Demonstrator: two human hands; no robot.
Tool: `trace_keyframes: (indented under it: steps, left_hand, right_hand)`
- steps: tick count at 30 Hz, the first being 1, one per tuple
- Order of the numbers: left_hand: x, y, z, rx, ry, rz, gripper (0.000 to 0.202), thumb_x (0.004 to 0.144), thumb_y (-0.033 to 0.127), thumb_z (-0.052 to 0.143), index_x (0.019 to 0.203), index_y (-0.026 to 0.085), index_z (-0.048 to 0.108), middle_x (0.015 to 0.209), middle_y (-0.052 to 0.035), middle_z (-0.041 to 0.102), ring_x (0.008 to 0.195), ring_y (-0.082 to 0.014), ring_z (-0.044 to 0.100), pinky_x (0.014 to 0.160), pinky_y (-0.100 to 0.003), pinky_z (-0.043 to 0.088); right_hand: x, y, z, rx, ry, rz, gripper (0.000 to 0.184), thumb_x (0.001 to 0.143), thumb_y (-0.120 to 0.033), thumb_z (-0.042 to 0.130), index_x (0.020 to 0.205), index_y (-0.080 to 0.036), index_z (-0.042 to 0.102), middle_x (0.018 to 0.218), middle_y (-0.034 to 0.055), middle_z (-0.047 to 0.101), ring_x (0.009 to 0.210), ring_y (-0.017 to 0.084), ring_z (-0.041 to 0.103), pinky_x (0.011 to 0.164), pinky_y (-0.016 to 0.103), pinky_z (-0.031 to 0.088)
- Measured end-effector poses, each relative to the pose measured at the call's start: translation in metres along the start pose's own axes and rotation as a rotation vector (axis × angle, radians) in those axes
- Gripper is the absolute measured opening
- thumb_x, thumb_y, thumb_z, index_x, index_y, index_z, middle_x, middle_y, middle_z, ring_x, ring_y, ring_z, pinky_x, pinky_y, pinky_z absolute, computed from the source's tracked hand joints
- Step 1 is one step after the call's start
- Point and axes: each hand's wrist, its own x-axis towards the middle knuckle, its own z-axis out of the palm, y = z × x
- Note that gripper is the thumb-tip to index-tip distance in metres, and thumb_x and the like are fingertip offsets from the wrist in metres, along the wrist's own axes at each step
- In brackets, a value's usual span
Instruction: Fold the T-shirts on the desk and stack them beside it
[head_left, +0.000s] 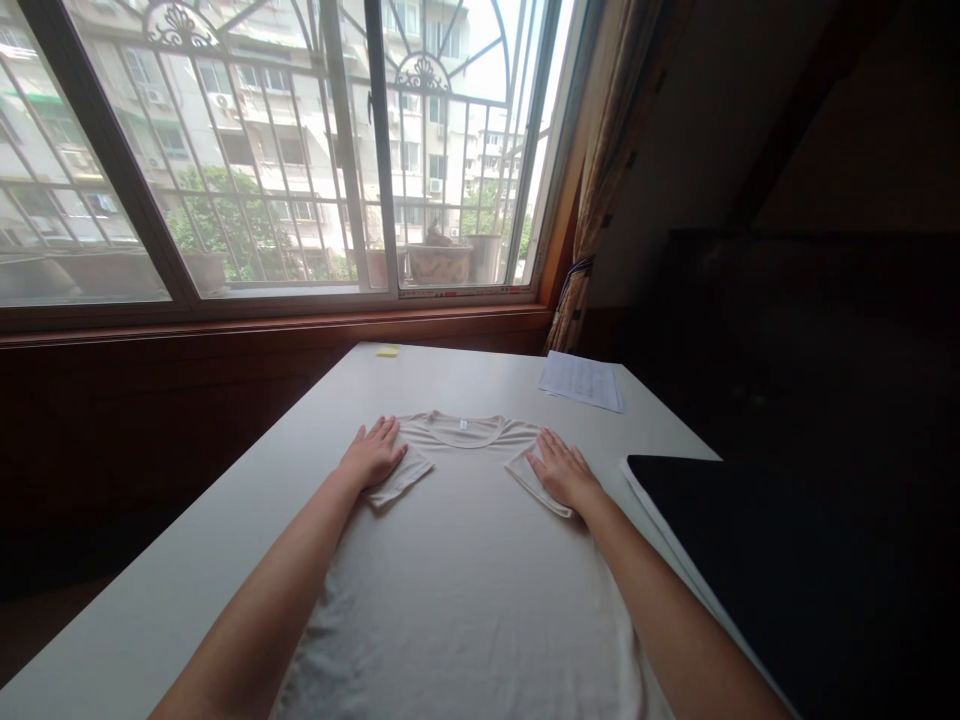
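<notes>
A pale beige T-shirt [465, 560] lies flat on the white table [225, 540], collar pointing toward the window. Both short sleeves are folded inward onto the body. My left hand [373, 452] rests flat on the left folded sleeve [401, 478], fingers stretched out. On the right folded sleeve [531, 478] my right hand [562, 472] lies flat as well, fingers extended toward the collar [463, 430]. Neither hand grips the cloth.
A sheet of printed paper [581, 380] lies at the table's far right. A small yellow note [388, 351] sits at the far edge. A dark flat object [750, 560] covers the right side. Behind stand a barred window [300, 150] and a curtain [600, 200].
</notes>
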Motion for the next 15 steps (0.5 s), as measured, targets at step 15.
trace_keyframes:
  steps: [15]
  left_hand:
    - [-0.012,0.014,-0.012,0.006,0.2,0.174,0.057,0.104,0.039,0.031,0.156,0.017,0.034,0.166,-0.0078,0.022,0.155,-0.0277,0.01,0.125,-0.054,0.006]
  right_hand:
    - [-0.001,-0.001,0.001,-0.043,0.016,0.003,0.073,0.101,-0.056,0.015,0.16,-0.014,0.021,0.169,0.0071,0.015,0.155,0.02,0.012,0.124,0.048,0.014]
